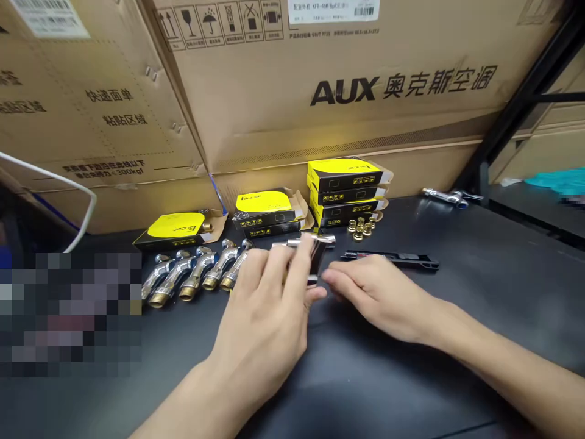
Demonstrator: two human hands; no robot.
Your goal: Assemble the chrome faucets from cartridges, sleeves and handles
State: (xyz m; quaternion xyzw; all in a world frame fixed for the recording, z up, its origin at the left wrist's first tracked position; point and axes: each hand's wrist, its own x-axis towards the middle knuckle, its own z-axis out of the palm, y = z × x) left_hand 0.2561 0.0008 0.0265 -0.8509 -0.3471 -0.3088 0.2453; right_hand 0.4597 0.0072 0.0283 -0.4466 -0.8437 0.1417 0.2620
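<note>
My left hand (267, 311) is closed round a chrome valve fitting (315, 250), held just above the dark table (411, 378). My right hand (370, 292) rests low on the table to its right, fingers together, their tips at the fitting's lower end; whether they grip it I cannot tell. Left of my hands lies a row of several chrome angle valves (196, 274) with brass threaded ends.
Yellow-and-black small boxes (345, 189) are stacked at the back, with two more groups (269, 210) to the left. Brass nuts (361, 227) sit beside the stack. A black tool (397, 259) lies behind my right hand. Large cardboard cartons (320, 91) wall off the back. Another chrome fitting (448, 195) lies far right.
</note>
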